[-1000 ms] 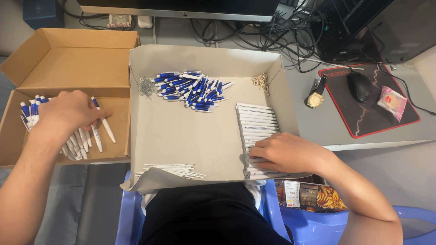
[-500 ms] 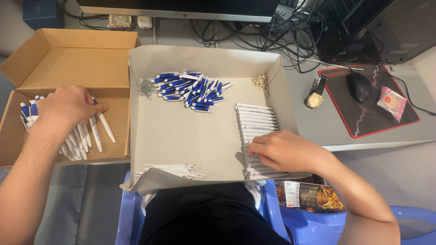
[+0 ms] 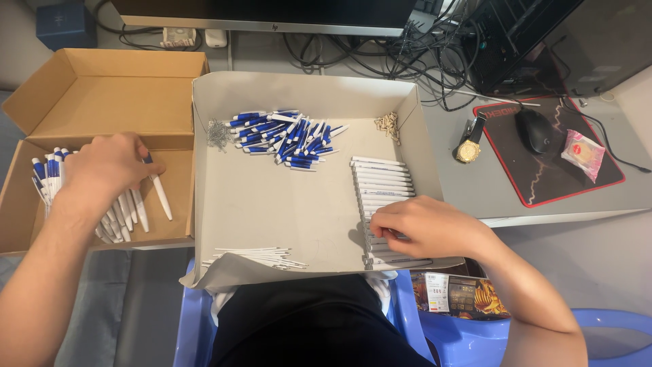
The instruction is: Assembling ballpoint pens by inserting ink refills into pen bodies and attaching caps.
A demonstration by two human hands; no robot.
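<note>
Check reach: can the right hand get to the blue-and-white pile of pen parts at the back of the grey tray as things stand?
Probably yes. The right hand rests on the row of white barrels, and bare tray floor lies between it and the blue-and-white pile; nothing blocks the path.

One camera only, on my head, looking steeply down and slightly forward over my lap. Near view: the grey tray (image 3: 224,197) fills the middle, the cardboard box (image 3: 102,88) at left, the mouse pad (image 3: 543,177) at right. The monitor's lower edge (image 3: 272,24) cuts off at top. My forearms enter from the bottom corners.
</note>
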